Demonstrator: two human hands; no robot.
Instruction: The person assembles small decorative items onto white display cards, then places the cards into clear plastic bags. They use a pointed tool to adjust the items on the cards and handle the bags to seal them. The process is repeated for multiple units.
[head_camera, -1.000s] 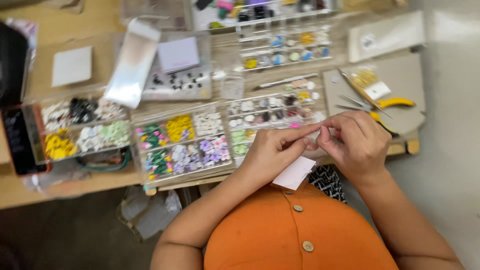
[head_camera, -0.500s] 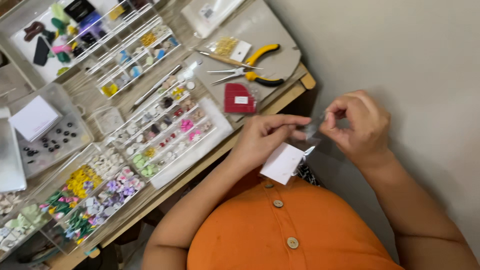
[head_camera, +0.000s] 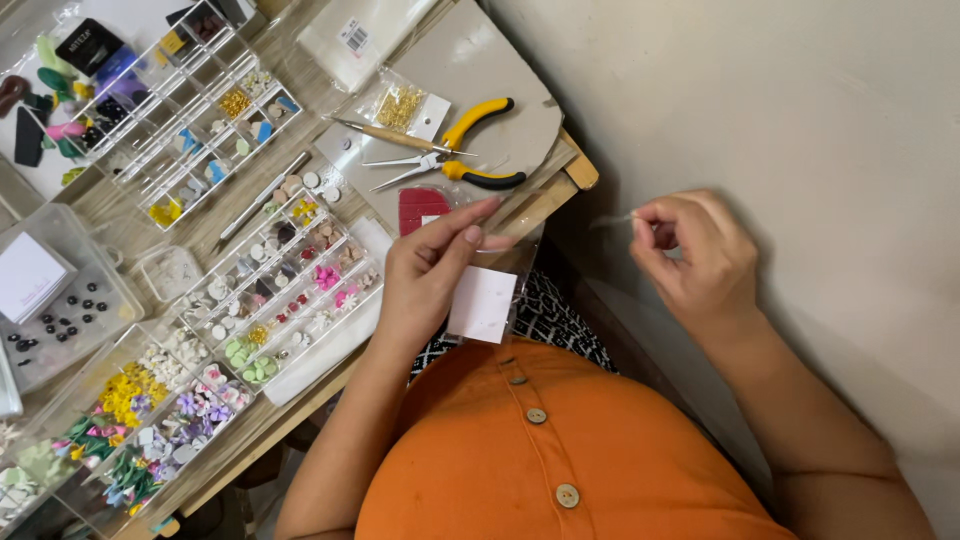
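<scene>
Card in its clear sleeve sits pinched in the left hand over the lap, right hand nipping something tiny I can't make out, which could easily drop if that grip loosens.

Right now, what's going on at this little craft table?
A person in an orange top sits at a wooden table covered with compartment boxes of beads. The left hand holds a small white card in a clear sleeve. The right hand pinches something tiny, too small to identify. Yellow-handled pliers lie unused.
</scene>
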